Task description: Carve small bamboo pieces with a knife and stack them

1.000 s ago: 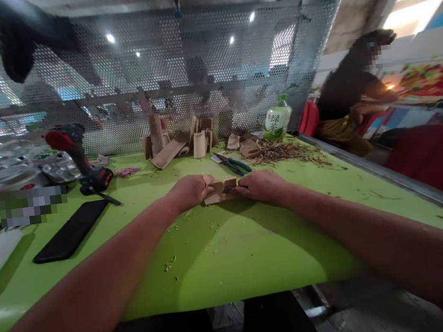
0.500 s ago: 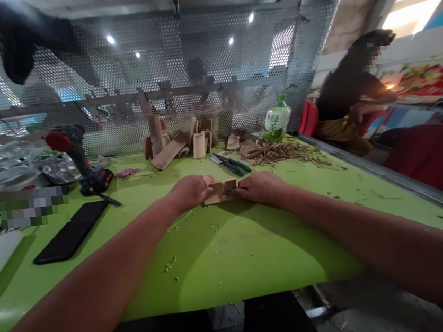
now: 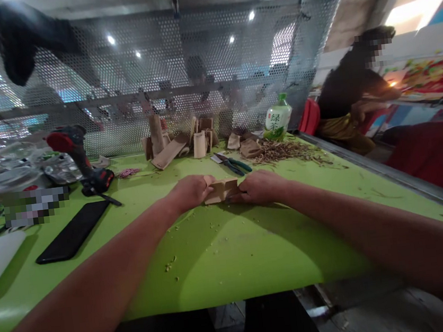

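Note:
A small tan piece of wood or bamboo (image 3: 224, 188) is held just above the green table, with a ridge or seam down its middle. Its left end sits between the fingers and thumb of my left hand (image 3: 192, 191), which is closed on it. My right hand (image 3: 263, 186) is closed at the opposite end, fingertips against the lower right edge. Whether anything small is also inside the right fingers is hidden. Behind the hands lie pliers with green handles (image 3: 237, 165), touching neither hand.
The green table (image 3: 232, 260) carries scattered crumbs. At the back stand wooden pieces (image 3: 199, 144), a pile of shavings (image 3: 284, 151) and a green-capped bottle (image 3: 277, 118). Leftward are a cordless drill (image 3: 80, 160) and a black phone-like slab (image 3: 73, 232). A person (image 3: 350, 87) sits at right.
The fingers of my right hand have shifted slightly left and down along the tan piece's right end. A dark thin thing earlier visible at those fingertips no longer shows clearly. The left hand stays put.

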Motion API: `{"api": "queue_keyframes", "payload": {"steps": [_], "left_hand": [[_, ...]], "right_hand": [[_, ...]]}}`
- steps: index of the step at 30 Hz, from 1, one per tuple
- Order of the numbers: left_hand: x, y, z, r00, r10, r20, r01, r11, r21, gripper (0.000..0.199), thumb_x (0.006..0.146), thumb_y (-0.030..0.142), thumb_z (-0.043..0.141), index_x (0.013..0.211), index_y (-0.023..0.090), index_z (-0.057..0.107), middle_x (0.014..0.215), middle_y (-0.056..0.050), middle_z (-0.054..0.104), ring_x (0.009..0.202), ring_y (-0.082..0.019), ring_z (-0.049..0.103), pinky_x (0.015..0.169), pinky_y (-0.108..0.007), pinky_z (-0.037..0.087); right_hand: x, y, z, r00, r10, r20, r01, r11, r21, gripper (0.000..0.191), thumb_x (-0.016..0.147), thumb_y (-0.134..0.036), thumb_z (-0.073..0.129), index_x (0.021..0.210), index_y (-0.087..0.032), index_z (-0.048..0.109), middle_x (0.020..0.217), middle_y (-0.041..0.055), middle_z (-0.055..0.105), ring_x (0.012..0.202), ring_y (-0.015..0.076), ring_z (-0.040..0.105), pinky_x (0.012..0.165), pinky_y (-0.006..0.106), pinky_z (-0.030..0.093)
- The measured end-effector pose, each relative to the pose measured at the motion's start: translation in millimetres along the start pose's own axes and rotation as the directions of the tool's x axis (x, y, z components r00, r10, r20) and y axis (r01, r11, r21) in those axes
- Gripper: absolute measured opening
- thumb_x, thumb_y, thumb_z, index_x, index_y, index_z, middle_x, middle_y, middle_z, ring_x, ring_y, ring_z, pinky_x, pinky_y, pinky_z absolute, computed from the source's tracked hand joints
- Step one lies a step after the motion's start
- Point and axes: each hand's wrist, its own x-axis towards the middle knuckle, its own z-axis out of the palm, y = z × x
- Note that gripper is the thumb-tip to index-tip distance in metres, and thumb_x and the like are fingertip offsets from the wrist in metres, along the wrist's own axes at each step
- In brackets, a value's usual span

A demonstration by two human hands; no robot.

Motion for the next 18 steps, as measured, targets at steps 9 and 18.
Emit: {"api": "queue_keyframes", "payload": {"steps": [9,18], "left_hand": [[0.8,-3.3,2.1,1.000,-0.006,-0.007,0.005,0.997,-0.080,0.035,0.093,0.028,0.049,0.122,0.019,0.065,0.099,-0.009,0.074,0.083,-0.022,0.066,0.070,-0.028,0.046],[2.0,-5.9,4.5,1.000,-0.010,-0.003,0.010,0.996,-0.083,0.033,0.093,0.031,0.049,0.120,0.019,0.066,0.095,-0.010,0.074,0.079,-0.022,0.066,0.067,-0.027,0.044]], "right_hand": [[-10.5,-2.0,2.2,0.989,0.069,-0.128,-0.056,0.993,0.100,0.070,0.089,-0.075,0.029,0.092,-0.023,0.076,0.076,0.0082,0.072,0.057,0.0165,0.055,0.053,0.027,0.028],[-1.2,0.2,6.1,0.977,0.133,-0.168,-0.120,0.989,0.088,0.064,0.092,-0.070,0.031,0.090,-0.024,0.075,0.078,0.0105,0.071,0.061,0.0197,0.059,0.055,0.029,0.031]]}}
